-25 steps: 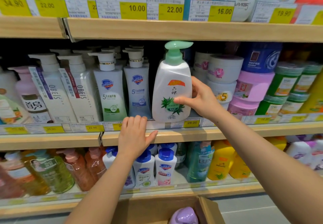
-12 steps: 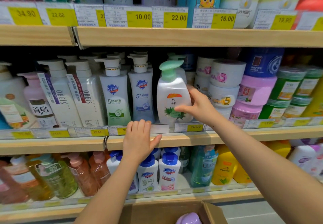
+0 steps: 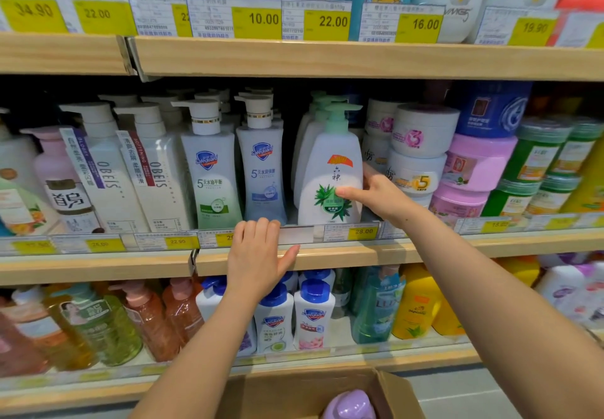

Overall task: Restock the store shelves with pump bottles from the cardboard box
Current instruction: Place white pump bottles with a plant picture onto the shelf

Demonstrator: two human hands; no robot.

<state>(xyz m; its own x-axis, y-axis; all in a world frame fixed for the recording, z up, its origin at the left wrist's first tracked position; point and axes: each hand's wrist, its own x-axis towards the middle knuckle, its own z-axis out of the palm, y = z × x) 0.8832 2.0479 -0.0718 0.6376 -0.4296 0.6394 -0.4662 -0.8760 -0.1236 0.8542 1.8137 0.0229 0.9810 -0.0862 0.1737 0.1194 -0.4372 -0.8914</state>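
Observation:
A white pump bottle with a mint-green pump and a leaf label stands upright at the front of the middle shelf, ahead of matching bottles. My right hand grips its lower right side, thumb across the label. My left hand rests flat on the middle shelf's front edge, fingers over the price strip, holding nothing. At the bottom, the open cardboard box shows a lilac bottle top.
Safeguard pump bottles and OBEIS bottles stand left of the green-pump bottle. Stacked white, pink and green tubs crowd its right. Upper shelf hangs close overhead. Lower shelf holds several small bottles.
My right hand carried the green-pump bottle from in front of the shelf edge back and down onto the middle shelf. My left hand stayed on the shelf edge.

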